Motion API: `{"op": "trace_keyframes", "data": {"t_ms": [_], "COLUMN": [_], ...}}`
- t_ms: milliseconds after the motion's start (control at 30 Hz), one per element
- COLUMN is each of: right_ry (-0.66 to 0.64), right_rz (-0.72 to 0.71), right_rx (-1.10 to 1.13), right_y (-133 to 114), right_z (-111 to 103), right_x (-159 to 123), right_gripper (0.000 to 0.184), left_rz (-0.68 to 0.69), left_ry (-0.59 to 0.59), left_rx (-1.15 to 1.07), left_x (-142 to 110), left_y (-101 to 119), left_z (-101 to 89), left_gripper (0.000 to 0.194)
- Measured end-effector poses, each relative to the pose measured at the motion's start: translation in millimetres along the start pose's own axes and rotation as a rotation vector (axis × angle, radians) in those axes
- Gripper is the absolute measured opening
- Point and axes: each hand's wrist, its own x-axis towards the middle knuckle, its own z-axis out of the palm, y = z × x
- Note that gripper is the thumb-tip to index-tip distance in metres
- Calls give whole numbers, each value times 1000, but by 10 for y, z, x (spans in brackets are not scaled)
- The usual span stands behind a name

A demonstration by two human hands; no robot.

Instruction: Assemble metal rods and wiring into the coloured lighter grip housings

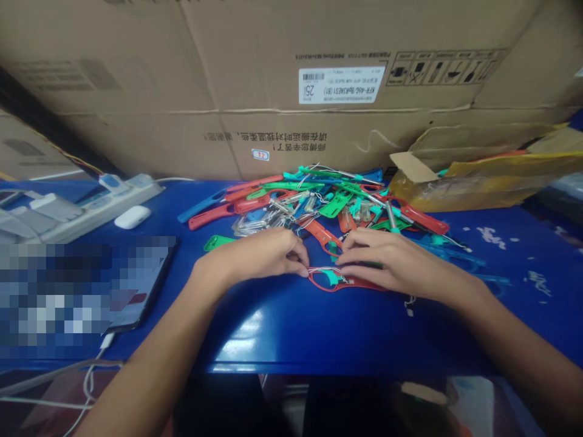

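A red plastic handle piece [337, 282] with a teal insert and thin white wires lies flat on the blue table [282, 328] in front of me. My left hand [259, 255] pinches its left end, fingers closed. Over its right part rests my right hand [387, 261], fingers curled and pressing it down. Just behind both hands is a heap of red, green, blue and teal plastic parts [319, 203] mixed with small metal pieces and wires.
A large cardboard box [282, 91] walls off the back. A torn yellowish bag [483, 179] lies at the right. At the left are a white power strip [91, 206], a white earbud case [132, 216] and a dark phone [136, 297] with a cable.
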Motion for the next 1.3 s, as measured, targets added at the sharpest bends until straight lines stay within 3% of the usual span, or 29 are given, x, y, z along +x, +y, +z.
{"op": "trace_keyframes", "data": {"t_ms": [600, 900, 1067, 1300], "right_ry": [-67, -105, -103, -97], "right_rz": [-38, 95, 140, 114], "right_rx": [-17, 94, 24, -3], "right_y": [-38, -43, -80, -96], "right_z": [35, 76, 72, 67], "right_x": [9, 13, 13, 14], "right_gripper": [25, 18, 15, 18], "left_rz": [-2, -22, -31, -33], "left_ry": [7, -6, -12, 20], "left_rx": [25, 38, 48, 74], "left_x": [-6, 7, -3, -11], "left_y": [-6, 3, 4, 100], "left_z": [13, 17, 16, -9], "left_gripper": [17, 17, 16, 20]}}
